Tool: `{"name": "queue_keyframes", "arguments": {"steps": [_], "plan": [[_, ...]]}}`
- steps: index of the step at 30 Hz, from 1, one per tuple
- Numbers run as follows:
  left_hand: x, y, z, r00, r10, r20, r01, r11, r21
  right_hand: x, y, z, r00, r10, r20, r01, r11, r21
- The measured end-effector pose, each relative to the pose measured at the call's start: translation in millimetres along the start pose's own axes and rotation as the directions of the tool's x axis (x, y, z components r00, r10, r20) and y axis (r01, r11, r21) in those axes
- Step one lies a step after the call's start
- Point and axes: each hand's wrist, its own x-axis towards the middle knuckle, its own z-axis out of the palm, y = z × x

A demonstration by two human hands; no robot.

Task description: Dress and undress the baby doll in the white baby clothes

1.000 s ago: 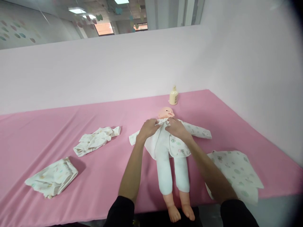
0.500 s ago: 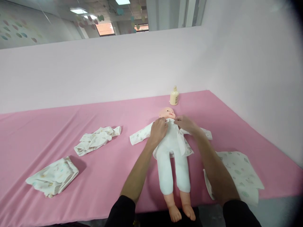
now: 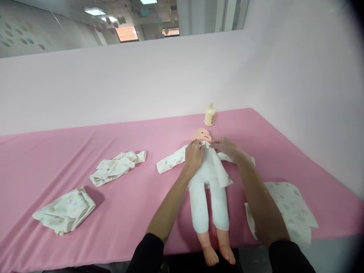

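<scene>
**Both hands at the doll's collar**

The baby doll (image 3: 209,182) lies on its back on the pink table cover (image 3: 85,144), head toward the far wall, bare feet hanging near the close edge. It wears white trousers and a printed white jacket (image 3: 220,172) that lies open down the front.

Left hand (image 3: 194,156) comes in from below, forearm angled up and to the right, wrist fairly straight, back of the hand up. Its fingers are curled and bunched together at the neckline, fingertips just under the doll's chin, pinching the left edge of the jacket. The doll's sleeve (image 3: 170,163) stretches out flat just beyond the knuckles on the outer side.

Right hand (image 3: 226,148) reaches in from the other side, forearm running long up the frame, wrist bent inward. Its fingers point toward the left hand and close on the jacket's opposite edge by the collar; the tips of the two hands sit just apart, with the doll's chest between and below them. How firm the right pinch is, cannot tell; the tips are partly hidden.

Beyond the fingertips, past the doll's head, a cream lotion bottle (image 3: 209,115) stands upright. Beside the right forearm lies a printed cloth (image 3: 287,208), flat. Well off from the left hand sit a crumpled garment (image 3: 118,167) and a folded cloth (image 3: 65,210).
</scene>
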Motion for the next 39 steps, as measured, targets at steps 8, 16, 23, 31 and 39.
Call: {"name": "queue_keyframes", "arguments": {"steps": [8,16,23,31,39], "plan": [[-1.4,3.1,1.1,1.000,0.016,-0.004,-0.017,1.000,-0.011,-3.0,-4.1,-1.3,0.997,0.057,-0.059,-0.058,0.998,-0.019],[-2.8,3.2,9.0,0.999,0.053,-0.003,-0.052,0.997,0.060,-0.8,-7.1,7.5,0.994,0.094,-0.055,-0.083,0.980,0.178],[-6.9,8.7,13.0,1.000,0.025,-0.010,-0.022,0.981,0.194,0.7,-6.1,8.1,0.997,0.082,-0.014,-0.077,0.968,0.239],[-8.4,7.2,16.0,0.998,0.067,-0.013,-0.063,0.972,0.228,3.5,4.0,3.1,0.998,0.015,0.063,-0.036,0.939,0.343],[-1.9,0.4,20.9,0.996,0.042,-0.084,-0.030,0.989,0.144,11.6,12.9,1.8,0.993,-0.021,0.112,-0.032,0.893,0.449]]}}
